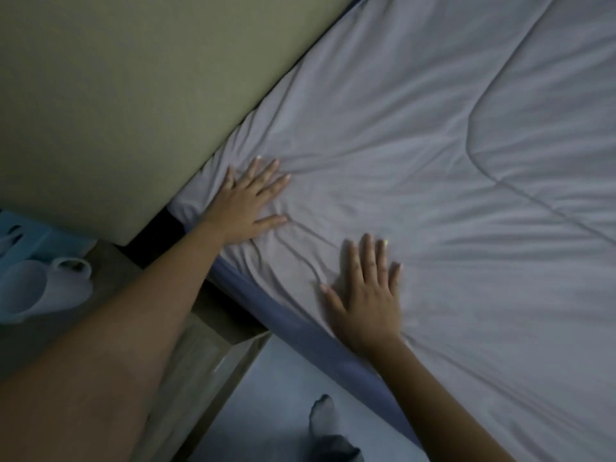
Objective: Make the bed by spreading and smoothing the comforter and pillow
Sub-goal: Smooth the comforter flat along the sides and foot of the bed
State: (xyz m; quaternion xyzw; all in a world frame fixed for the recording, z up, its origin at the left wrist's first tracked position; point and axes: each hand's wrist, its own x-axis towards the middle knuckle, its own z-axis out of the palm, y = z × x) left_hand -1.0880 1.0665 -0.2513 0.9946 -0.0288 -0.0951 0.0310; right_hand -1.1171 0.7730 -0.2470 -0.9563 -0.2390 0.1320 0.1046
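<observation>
Down at the near left corner of the bed, from the head view, we've got both palms flat on the grey comforter (pixel 416 161). Our left hand (pixel 248 203) presses with fingers spread and straight, gripping nothing, just beside the headboard (pixel 116 95). Our right hand (pixel 368 295) lies flat too, fingers straight, near the bed's edge, holding nothing. Wrinkles fan out between and around the two hands, while the comforter stretches away far and right, its stitched seam curving off that way. So the sweep, we reckon, goes outward to the right, and the right hand sits nearer that open stretch. No pillow in sight.
</observation>
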